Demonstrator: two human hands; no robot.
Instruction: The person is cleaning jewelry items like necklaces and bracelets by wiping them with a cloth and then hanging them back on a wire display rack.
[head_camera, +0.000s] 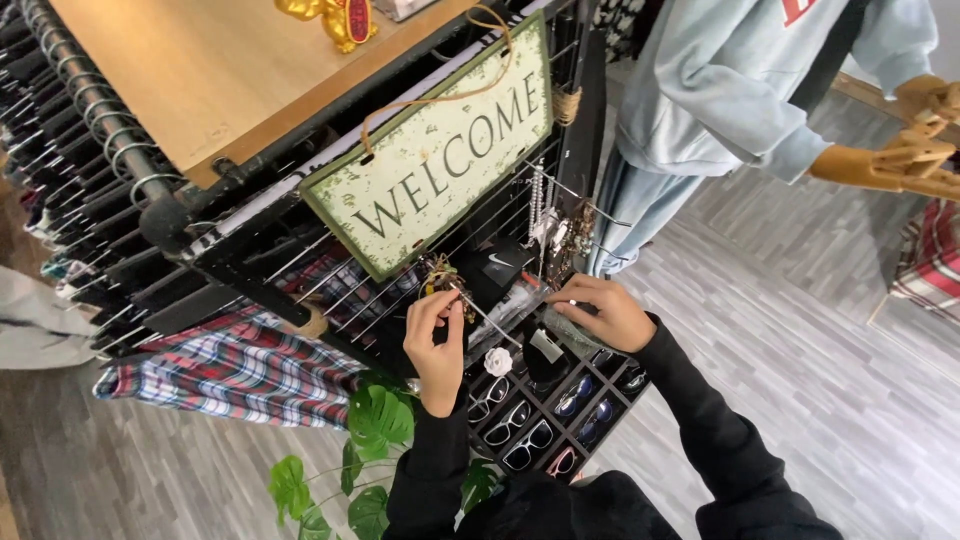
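While the black wire grid panel (400, 290) fills the middle of the head view, the left hand (437, 345) is raised against it with thumb and forefinger pinched shut on a small, gold-coloured trinket cluster (440, 276) that hangs from a thin metal hook (490, 322) jutting out of the grid; the trinket is too small and tangled to tell what it is made of. The right hand (600, 312) lies just to the right, fingers curled closed around a clear plastic packet (515, 310) that slants along the same hook, though the fingertips are hidden beneath the hand and the packet's contents cannot be made out. Both arms wear black sleeves that run off the bottom edge. Below the hands a black compartmented tray of sunglasses (545, 425) holds one pair per cell, with a small white flower-shaped piece (498, 361) near its upper corner. Above them hangs a pale green rectangular sign on a twine loop (440, 160), and strings of beads and chains (555, 225) dangle beside it, blurred together. A green broad-leaved plant (375, 425) stands just left of the left sleeve, a plaid red-and-blue garment (240, 370) lies under the rack, and a wooden-handed mannequin in a pale blue sweatshirt (720, 90) is cut off at the top.
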